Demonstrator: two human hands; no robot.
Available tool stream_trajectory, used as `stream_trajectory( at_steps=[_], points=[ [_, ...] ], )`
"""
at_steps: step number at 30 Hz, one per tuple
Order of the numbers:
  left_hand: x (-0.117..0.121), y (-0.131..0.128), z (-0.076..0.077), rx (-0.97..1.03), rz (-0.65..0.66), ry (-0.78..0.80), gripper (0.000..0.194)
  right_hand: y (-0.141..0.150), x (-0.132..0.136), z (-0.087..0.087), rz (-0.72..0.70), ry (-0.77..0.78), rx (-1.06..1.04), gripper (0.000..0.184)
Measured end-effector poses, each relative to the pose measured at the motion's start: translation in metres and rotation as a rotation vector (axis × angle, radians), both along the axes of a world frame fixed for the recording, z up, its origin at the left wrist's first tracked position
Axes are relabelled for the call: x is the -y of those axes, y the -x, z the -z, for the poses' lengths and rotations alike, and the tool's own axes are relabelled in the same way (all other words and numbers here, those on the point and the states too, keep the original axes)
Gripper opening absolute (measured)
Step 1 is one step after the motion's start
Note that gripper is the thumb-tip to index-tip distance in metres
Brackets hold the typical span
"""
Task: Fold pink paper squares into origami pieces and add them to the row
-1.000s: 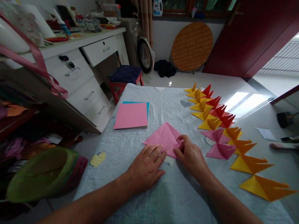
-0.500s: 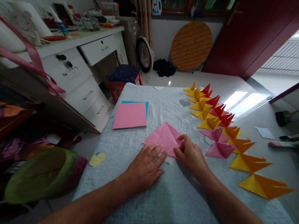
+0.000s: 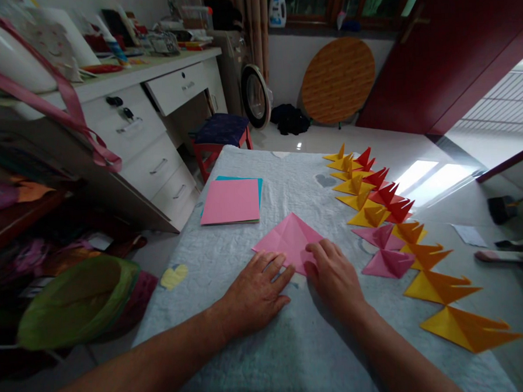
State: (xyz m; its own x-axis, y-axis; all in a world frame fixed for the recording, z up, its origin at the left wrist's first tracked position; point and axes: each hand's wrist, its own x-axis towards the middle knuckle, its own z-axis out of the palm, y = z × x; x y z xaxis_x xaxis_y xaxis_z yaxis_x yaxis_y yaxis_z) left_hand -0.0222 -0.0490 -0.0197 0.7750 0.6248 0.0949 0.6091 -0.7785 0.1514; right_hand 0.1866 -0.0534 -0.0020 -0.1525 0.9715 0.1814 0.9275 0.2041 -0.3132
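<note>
A creased sheet of pink origami paper (image 3: 293,236) lies flat on the cloth-covered table with one corner pointing away from me. My left hand (image 3: 263,280) rests flat across its lower left edge, fingers stretched out. Over the right side of the sheet, my right hand (image 3: 331,271) has its fingers curled and close together, with the thumb near the lower edge. That right corner is hidden beneath it. To the right stand folded pink paper figures (image 3: 388,263), alongside rows of yellow figures (image 3: 468,328) and red figures (image 3: 400,209).
Beyond my left hand sits a stack of square paper (image 3: 230,202), pink on top with blue below. The table's cloth (image 3: 291,346) is pale blue. Left of the table are a green-lined basket (image 3: 74,305) and a white drawer desk (image 3: 153,146); a stool (image 3: 220,131) stands past the far edge.
My right hand has gone from pinching the raised right edge of the pink sheet to pressing its fingers down there. My left hand stays in place.
</note>
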Motion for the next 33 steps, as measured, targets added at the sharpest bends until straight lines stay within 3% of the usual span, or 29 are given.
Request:
stream_trajectory(
  at_steps=[4, 8, 14, 16, 20, 22, 27, 33],
  points=[
    [0.0, -0.001, -0.002, 0.009, -0.005, 0.013, 0.056, 0.003, 0.003, 0.0, -0.269, -0.148, 0.041, 0.024],
    [0.0, -0.002, -0.002, 0.02, -0.009, 0.034, 0.053, 0.008, 0.006, 0.006, -0.401, -0.093, 0.025, 0.026],
    [-0.008, 0.012, -0.001, 0.062, 0.046, 0.037, 0.054, 0.014, 0.009, 0.009, -0.364, -0.048, 0.074, 0.024],
    [-0.014, 0.02, -0.003, 0.129, -0.024, 0.026, 0.043, 0.015, 0.009, 0.007, -0.349, -0.057, 0.061, 0.023],
    [-0.032, 0.029, -0.009, 0.31, -0.322, 0.14, 0.02, 0.018, 0.009, 0.002, -0.331, -0.047, 0.04, 0.021],
    [-0.039, 0.03, -0.011, 0.346, -0.401, 0.178, 0.012, 0.019, 0.009, -0.001, -0.333, -0.027, 0.059, 0.018],
    [-0.05, 0.029, -0.004, 0.344, -0.436, 0.189, 0.002, 0.019, 0.01, -0.003, -0.332, -0.042, 0.125, 0.011],
    [-0.054, 0.029, 0.002, 0.294, -0.444, 0.168, 0.002, 0.023, 0.014, -0.001, -0.342, -0.023, 0.119, 0.018]
  ],
)
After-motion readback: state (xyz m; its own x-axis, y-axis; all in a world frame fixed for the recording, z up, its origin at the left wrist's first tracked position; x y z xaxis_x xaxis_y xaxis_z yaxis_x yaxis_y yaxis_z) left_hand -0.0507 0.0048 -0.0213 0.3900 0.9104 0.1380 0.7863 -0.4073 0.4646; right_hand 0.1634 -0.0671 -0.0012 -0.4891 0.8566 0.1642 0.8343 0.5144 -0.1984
